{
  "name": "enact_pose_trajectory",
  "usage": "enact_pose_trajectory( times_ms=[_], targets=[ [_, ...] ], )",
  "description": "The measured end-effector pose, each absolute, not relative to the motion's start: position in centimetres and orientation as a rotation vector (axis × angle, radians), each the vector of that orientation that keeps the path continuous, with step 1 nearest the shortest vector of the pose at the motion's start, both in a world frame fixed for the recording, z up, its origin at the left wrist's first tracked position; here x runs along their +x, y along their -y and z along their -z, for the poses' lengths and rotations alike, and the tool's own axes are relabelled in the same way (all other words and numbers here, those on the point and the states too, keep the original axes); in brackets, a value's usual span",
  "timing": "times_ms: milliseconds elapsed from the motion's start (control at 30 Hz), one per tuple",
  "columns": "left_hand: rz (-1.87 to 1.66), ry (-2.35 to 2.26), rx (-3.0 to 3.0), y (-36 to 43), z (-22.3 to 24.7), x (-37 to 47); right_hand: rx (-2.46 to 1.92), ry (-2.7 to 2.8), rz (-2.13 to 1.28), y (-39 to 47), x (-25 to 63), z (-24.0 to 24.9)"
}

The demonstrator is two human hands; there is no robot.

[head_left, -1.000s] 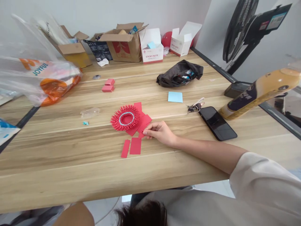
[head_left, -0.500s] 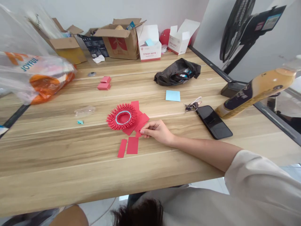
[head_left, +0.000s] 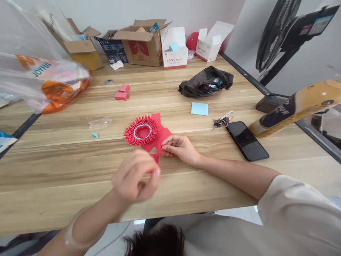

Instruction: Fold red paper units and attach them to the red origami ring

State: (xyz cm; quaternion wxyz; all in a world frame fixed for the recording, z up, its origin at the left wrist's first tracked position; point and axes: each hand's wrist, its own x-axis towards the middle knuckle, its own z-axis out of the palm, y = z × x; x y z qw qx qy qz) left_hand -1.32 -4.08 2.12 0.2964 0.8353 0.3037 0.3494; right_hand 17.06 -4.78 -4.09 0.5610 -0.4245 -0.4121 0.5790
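Beside the red ring point(head_left: 141, 130), on its near right, I see the right hand point(head_left: 181, 148) lying low on the table point(head_left: 66, 170), thumb and forefinger closed on the edge of a loose red sheet point(head_left: 162, 137). I judge the hand rests there so the sheet stays flat and cannot slide while its edge is pinched. More red sheets fan out from under the ring's right side, touching it, which keeps them within reach of both hands.

Nearer to me than the ring, the left hand point(head_left: 136, 177) is raised above the table and blurred. Its fingers curl inward, and a sliver of red paper shows at the fingertips, so I read it as closed on a small red piece, though the blur hides the exact grip. A clear bangle sits on that wrist.

Right of the ring, well apart, lie a blue note point(head_left: 199, 108), keys point(head_left: 221, 121) and a phone point(head_left: 246, 140), with a bottle point(head_left: 295, 108) beyond them. Behind the ring sit two pink pads point(head_left: 122, 92), a black bag point(head_left: 205, 82) and open boxes point(head_left: 141, 44) along the wall. Far left of the ring lies a plastic bag point(head_left: 48, 81). All are pushed out from the ring, leaving working room around it.
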Motion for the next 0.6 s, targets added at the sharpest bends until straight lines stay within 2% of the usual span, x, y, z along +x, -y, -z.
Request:
enact_pose_trajectory(
  times_ms=[100,367,600],
  targets=[
    [-1.202,-0.858,2.319,2.9,-1.0,0.0,-0.975,0.992,-1.365,4.9,17.0,3.9],
    [-0.798,-0.868,2.036,1.4,0.9,-0.4,-0.954,1.051,-1.329,5.1,17.1,3.6],
    [-0.743,-0.893,1.787,1.1,1.1,0.0,-0.959,1.065,-1.306,5.2,17.1,3.9]
  ],
)
